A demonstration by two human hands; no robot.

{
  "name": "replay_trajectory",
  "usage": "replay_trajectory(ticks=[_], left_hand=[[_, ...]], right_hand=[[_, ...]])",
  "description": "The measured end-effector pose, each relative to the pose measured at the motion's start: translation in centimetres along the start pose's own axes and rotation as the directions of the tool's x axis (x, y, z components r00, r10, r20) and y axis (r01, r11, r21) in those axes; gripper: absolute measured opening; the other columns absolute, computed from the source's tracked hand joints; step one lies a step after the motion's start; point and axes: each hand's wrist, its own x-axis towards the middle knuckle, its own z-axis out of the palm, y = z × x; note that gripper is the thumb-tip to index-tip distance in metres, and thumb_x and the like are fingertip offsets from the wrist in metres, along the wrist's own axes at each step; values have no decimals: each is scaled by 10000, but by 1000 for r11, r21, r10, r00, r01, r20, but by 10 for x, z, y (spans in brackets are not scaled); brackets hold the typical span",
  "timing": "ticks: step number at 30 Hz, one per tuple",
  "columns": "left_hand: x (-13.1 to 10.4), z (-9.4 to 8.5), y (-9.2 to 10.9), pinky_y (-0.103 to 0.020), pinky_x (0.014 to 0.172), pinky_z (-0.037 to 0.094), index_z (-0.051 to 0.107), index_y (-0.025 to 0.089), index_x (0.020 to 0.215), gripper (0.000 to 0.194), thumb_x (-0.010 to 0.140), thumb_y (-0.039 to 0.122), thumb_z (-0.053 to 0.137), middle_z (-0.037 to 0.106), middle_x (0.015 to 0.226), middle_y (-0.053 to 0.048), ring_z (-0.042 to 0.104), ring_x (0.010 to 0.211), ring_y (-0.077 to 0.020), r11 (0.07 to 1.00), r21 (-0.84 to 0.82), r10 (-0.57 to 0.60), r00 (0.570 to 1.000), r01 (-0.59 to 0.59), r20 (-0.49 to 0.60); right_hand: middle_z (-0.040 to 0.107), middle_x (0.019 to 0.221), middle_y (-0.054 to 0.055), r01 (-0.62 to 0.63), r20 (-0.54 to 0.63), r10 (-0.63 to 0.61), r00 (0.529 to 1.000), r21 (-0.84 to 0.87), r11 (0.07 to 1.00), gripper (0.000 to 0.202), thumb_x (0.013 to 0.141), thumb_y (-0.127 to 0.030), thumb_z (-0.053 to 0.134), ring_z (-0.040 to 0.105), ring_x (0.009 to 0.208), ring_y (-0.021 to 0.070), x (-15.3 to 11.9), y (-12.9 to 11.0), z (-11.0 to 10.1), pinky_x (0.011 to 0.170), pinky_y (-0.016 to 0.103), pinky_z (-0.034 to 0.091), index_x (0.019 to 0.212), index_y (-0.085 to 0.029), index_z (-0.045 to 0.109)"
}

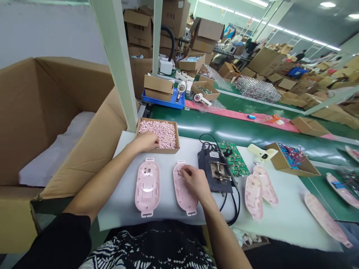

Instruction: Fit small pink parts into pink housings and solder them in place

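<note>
My left hand (147, 141) is over the front edge of a small cardboard box (178, 139) filled with small pink plastic pieces (165, 131). Its fingers are curled together among the pieces, and their tips are hidden. My right hand (197, 182) rests at the upper part of a pink plastic shell (185, 200), thumb and forefinger pinched close to its inner face. Whatever they pinch is too small to make out. A second pink shell (147, 201) lies to the left, hollow side up, with a tab at each end.
Right of my hand stand a black metal device (206, 168) with cables and some green circuit boards (234, 158). Further right lie more pink shells (254, 198) and a box of coloured wires (291, 155). A large open carton (70, 157) borders the left side; a green conveyor (224, 125) runs behind.
</note>
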Motion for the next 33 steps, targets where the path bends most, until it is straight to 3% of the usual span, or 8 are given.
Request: replay_trajectory(ticks=[8,15,19,22,25,28,33], left_hand=[[3,-9,-6,-295,610,290,715,193,664,232,791,145,527,675,695,-56,542,647,-174,995,49,77,989,-84,126],[4,-9,-5,-298,605,291,680,196,605,163,696,134,560,653,655,-51,526,613,-180,999,25,16,992,-19,125],[7,-8,-2,-289,619,328,695,213,634,140,687,156,579,678,672,-27,556,626,-178,999,-42,-2,996,6,90],[3,-13,5,-288,648,375,701,213,665,133,708,189,578,693,718,-31,594,681,-189,994,-102,-37,999,36,-13],[-17,-21,17,-305,733,427,684,191,715,155,776,228,547,715,874,-62,630,828,-212,985,-153,-108,974,78,-197],[-53,-17,28,-288,783,463,687,182,810,187,845,228,510,731,930,-44,651,878,-187,964,-242,-184,929,107,-321],[-116,21,32,-261,762,506,737,190,818,148,853,231,599,765,851,-2,686,778,-152,838,-541,-284,903,70,-322]], right_hand=[[750,822,40,-15,13,17,1000,-140,990,154,882,-247,564,668,745,185,5,-8,1,692,258,389,832,-218,707],[688,751,33,-45,43,58,997,-253,966,123,896,-269,553,564,658,164,0,-14,1,616,268,264,824,-216,637],[683,774,25,-113,15,123,992,-300,947,165,952,-367,521,552,647,165,-2,-12,3,596,271,227,912,-230,603],[680,783,25,-155,9,169,986,-346,925,169,968,-381,502,564,662,172,-2,-12,4,593,274,219,942,-232,578],[690,819,26,-116,36,137,990,-344,932,154,974,-360,491,579,683,176,-2,-10,3,599,273,236,981,-237,583],[706,915,36,-15,34,24,999,-238,971,183,993,-336,460,603,745,178,-8,-8,3,649,273,314,1056,-238,601],[682,932,42,219,-18,-219,976,-13,976,194,994,-345,484,580,729,166,-24,-10,3,720,290,406,988,-212,625]])
